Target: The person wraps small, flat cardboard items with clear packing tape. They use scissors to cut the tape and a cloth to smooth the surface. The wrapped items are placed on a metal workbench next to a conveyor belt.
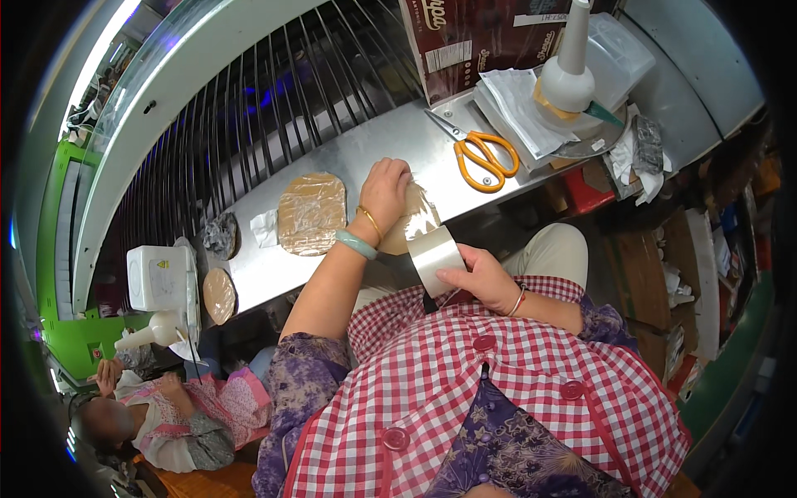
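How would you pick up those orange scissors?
By the orange loops: the scissors lie flat on the metal counter, loops toward the person, blades pointing away to the upper left. Probably reach from the near side, clear of the points.

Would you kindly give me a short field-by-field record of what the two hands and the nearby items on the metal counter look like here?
Left hand: pressing down on a wrapped flat round piece at the edge of the metal counter
Right hand: holding a roll of clear tape, tape running to that piece
Beside the left hand: another wrapped flat round piece, lying flat
On the counter, to the right: orange-handled scissors, blades closed
Far right: white squeeze bottle standing on a stack of clear bags
Lower left: another person, seated
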`<state>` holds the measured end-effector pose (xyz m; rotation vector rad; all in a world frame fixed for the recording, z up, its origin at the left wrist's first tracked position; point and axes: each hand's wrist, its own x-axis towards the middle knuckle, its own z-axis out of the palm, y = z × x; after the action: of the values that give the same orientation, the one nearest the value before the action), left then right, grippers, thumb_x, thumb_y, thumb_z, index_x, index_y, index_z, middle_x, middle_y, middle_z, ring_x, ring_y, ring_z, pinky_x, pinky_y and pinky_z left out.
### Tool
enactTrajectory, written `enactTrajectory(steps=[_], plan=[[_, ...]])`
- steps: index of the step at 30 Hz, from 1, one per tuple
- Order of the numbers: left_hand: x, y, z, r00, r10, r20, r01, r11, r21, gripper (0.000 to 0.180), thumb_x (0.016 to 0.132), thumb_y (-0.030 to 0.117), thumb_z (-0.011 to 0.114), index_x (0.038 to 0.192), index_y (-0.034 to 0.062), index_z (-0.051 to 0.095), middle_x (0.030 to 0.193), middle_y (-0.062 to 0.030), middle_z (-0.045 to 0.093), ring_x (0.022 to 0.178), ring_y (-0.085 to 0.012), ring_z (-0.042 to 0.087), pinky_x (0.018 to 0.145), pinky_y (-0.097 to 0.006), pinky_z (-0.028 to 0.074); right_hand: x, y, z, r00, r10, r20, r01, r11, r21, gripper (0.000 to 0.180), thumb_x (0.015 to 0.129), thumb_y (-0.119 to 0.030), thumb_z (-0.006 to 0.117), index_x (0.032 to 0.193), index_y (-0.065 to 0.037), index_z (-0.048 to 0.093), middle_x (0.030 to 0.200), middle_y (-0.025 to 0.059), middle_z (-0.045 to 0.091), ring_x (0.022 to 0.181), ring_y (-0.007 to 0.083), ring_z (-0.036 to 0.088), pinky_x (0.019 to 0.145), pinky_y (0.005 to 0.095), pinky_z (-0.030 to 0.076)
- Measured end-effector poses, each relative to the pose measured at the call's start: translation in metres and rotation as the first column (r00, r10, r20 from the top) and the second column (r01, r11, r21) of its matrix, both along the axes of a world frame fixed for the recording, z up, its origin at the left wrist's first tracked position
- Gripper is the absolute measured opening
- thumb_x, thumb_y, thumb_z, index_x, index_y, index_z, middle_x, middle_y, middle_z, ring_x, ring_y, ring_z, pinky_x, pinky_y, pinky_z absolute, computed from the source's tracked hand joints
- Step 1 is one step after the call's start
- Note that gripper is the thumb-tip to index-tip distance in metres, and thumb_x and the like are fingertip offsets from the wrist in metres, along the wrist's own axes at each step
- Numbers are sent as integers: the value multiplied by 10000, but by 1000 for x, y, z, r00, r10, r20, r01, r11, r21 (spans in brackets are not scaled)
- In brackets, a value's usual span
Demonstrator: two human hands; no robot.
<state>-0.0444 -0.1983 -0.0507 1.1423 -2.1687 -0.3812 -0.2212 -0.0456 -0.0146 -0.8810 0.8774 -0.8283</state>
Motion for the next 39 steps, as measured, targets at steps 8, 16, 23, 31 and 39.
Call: enactTrajectory(steps=[8, 16, 23, 31, 39], plan=[[-2, -1, -6, 998, 27, 51, -26, 999, -20, 50, 823, 87, 568, 856, 59, 541, 837, -124, 518, 835, -329, 514, 748, -407, 438, 0, -5, -6, 1000, 5, -2, -5, 1000, -5, 366, 862, -156, 622, 1159, 41, 540, 1026, 66, 630, 911, 108, 581, 820, 264, 482], [-5, -3, -15, 996, 89, -31, -91, 995, -51, 191, 824, 75, 582, 1006, 43, 535, 834, -158, 535, 834, -341, 547, 728, -405, 448, -2, -1, -8, 998, -32, -47, 29, 998, -59, 351, 876, -208, 626, 1122, 36, 570, 993, 57, 638, 884, 93, 576, 806, 257, 476], [8, 5, -7, 951, 291, 102, -298, 953, 52, 251, 866, 134, 542, 1095, 40, 503, 967, -183, 544, 926, -366, 527, 798, -419, 442, -1, -1, -19, 996, -18, -87, 9, 995, -102, 354, 878, -226, 626, 1106, 40, 578, 972, 57, 642, 869, 92, 571, 801, 259, 473], [13, 27, 17, 964, 264, -10, -257, 946, 199, 258, 910, 223, 520, 1079, 29, 532, 818, -152, 621, 744, -351, 594, 659, -428, 468, 0, -2, -21, 998, -2, -66, -4, 996, -86, 338, 878, -204, 619, 1111, 37, 578, 979, 58, 643, 877, 99, 579, 794, 257, 478], [19, 26, 1, 947, 199, -250, -146, 965, 216, 325, 854, 117, 611, 1157, 48, 517, 762, -81, 612, 673, -182, 583, 622, -299, 465, -1, -3, -18, 997, 20, -81, -28, 995, -95, 328, 884, -198, 614, 1113, 34, 578, 977, 55, 641, 877, 96, 576, 796, 256, 479]])
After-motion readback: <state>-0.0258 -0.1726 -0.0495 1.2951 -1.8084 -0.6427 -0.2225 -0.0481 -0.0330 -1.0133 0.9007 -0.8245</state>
